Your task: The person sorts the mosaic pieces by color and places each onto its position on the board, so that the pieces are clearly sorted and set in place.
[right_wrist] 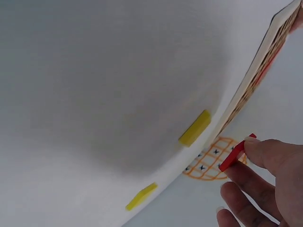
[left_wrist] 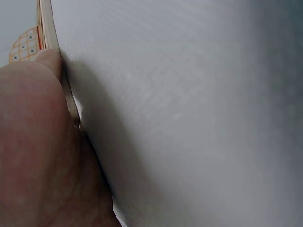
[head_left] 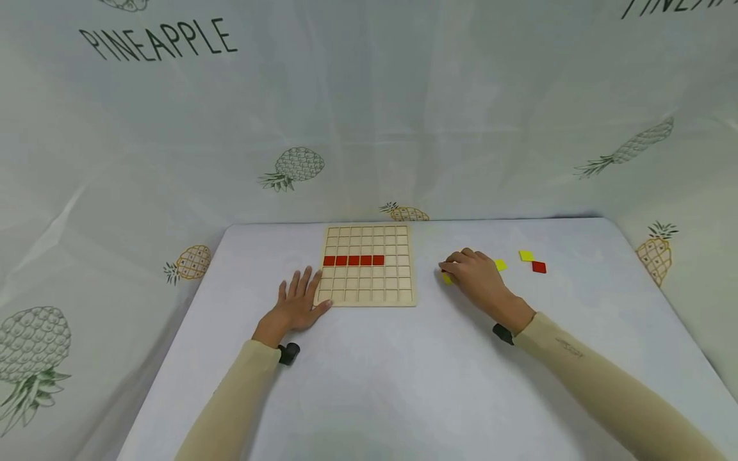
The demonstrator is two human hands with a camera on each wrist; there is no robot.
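A square wooden grid board (head_left: 369,282) lies on the table, with a row of several red tiles (head_left: 353,260) running from its left edge partway across. My left hand (head_left: 296,308) rests at the board's lower left corner, fingers spread, the thumb along the near edge. Right of the board, my right hand (head_left: 477,276) pinches a red tile (right_wrist: 236,153) between thumb and fingertips, raised over the table in the right wrist view. Just under that hand lies a yellow tile (head_left: 446,278), partly covered by the fingers in the head view.
Beyond the right hand lie another yellow tile (head_left: 500,264), a yellow tile (head_left: 526,255) and a loose red tile (head_left: 539,267). The white table (head_left: 369,384) ends at the back against a hanging cloth (head_left: 369,115) printed with pineapples.
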